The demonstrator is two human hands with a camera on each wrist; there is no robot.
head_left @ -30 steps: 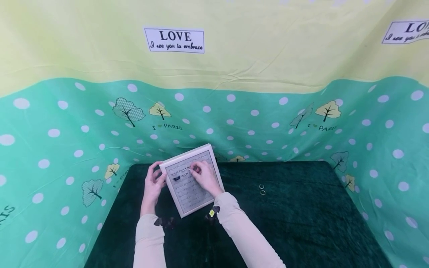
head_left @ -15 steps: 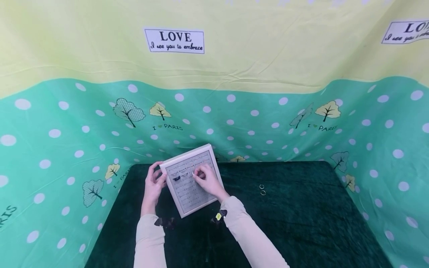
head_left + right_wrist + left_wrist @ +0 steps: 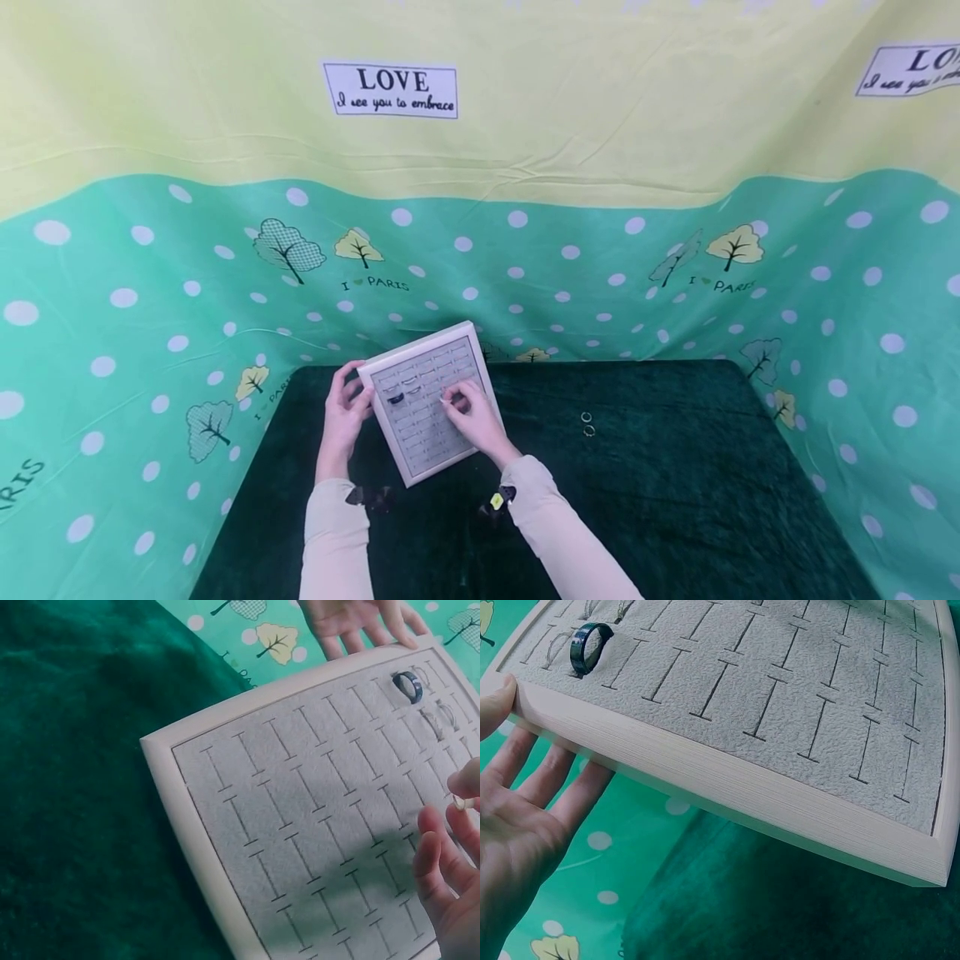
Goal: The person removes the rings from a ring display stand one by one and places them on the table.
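Note:
A ring display tray [image 3: 420, 342] with a pale frame and grey slotted padding is tilted up above the table. My left hand [image 3: 346, 419] grips its left edge, thumb on the frame and fingers underneath in the left wrist view. Over the slots, my right hand [image 3: 477, 422] pinches a small pale ring [image 3: 459, 802], mostly hidden between thumb and fingertips. A wide black ring [image 3: 578, 657] stands in a slot near the left-hand corner. Beside it a few thin silver rings sit in other slots, one silver ring [image 3: 429, 724] among them.
Two loose rings [image 3: 587, 422] lie on the dark green velvet cloth [image 3: 675, 483] to the right of the tray. A green and yellow printed curtain [image 3: 562, 275] encloses the table at the back and sides.
My right hand has moved right and nearer across the slots, its fingertips still pinched. The left hand and tray have stayed put.

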